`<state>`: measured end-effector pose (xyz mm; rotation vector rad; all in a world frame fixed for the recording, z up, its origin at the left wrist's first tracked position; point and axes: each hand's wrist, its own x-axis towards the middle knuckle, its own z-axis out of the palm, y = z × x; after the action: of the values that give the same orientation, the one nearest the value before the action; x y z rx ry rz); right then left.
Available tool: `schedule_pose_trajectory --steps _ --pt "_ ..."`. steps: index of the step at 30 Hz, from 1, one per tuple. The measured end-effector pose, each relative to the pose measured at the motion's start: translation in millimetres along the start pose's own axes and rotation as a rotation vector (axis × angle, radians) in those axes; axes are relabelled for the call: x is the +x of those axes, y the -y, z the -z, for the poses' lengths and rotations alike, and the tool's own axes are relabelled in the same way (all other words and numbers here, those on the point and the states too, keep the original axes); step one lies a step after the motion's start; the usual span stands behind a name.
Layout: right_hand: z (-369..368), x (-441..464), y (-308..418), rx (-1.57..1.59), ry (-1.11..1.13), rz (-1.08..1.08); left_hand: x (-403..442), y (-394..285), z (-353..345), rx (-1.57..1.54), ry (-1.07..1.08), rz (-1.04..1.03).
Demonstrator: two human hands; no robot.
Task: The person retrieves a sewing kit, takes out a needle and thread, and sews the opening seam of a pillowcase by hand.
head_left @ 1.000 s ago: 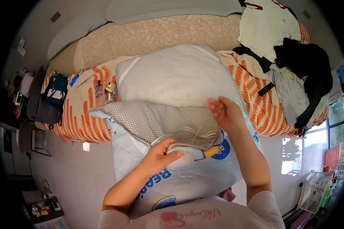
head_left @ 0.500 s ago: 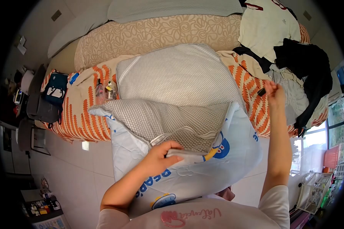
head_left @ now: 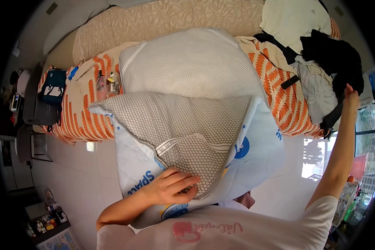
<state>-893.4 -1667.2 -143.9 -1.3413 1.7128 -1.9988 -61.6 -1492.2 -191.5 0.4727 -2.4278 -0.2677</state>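
A large mat (head_left: 183, 62) drapes from the sofa toward my body, with pale grey honeycomb mesh on one face and a blue printed, quilted underside (head_left: 254, 158). Its near part is folded up into a pointed flap, and white elastic straps (head_left: 183, 139) cross the mesh. My left hand (head_left: 173, 186) has its fingers curled over the flap's near edge, close to my shirt. Far out to the right, my right hand (head_left: 351, 96) is raised beside the black clothes (head_left: 335, 54). Its fingers look loosely apart, with nothing visible in them.
An orange-and-cream patterned cover (head_left: 85, 121) lies over the sofa seat. On it are a black remote (head_left: 290, 82), small bottles (head_left: 112, 83), and a dark teal bag (head_left: 54, 85). Grey and white clothes pile at the right. A rack (head_left: 348, 196) stands low at the right.
My right hand has swung outward to the right, away from beside the remote. My left hand has drawn the flap's edge nearer my body, showing more mesh. The view has shifted slightly.
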Motion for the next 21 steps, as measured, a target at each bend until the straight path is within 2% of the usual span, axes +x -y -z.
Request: schedule_pose_trajectory --steps 5,8,11,14,15,16,17,19,20,21 --pt "22 4 71 -1.098 -0.586 0.032 -2 1 3 -0.015 0.014 0.022" --pt "54 19 79 -1.135 -0.656 0.097 -5 1 2 -0.022 0.004 0.035" --pt "40 6 107 -1.131 -0.547 0.093 -5 3 2 -0.018 -0.001 0.030" --pt "32 31 83 -1.303 -0.359 0.606 -3 3 2 -0.015 -0.015 0.020" --pt "-26 -3 100 -0.867 -0.185 0.428 -2 4 0 -0.010 -0.027 0.015" --pt "-99 -49 130 -0.427 -0.111 0.238 1 5 0 0.002 -0.055 0.009" --pt "-173 -124 179 -0.326 0.119 0.210 2 4 -1 0.012 -0.082 0.005" --pt "-256 -228 223 -0.132 0.533 0.039 4 5 -3 0.026 -0.145 0.002" --pt "-275 -275 214 0.260 0.861 -0.023 3 6 -6 0.027 -0.178 0.000" --pt "-292 -316 228 0.117 1.136 0.038 2 6 -7 0.028 -0.210 0.000"
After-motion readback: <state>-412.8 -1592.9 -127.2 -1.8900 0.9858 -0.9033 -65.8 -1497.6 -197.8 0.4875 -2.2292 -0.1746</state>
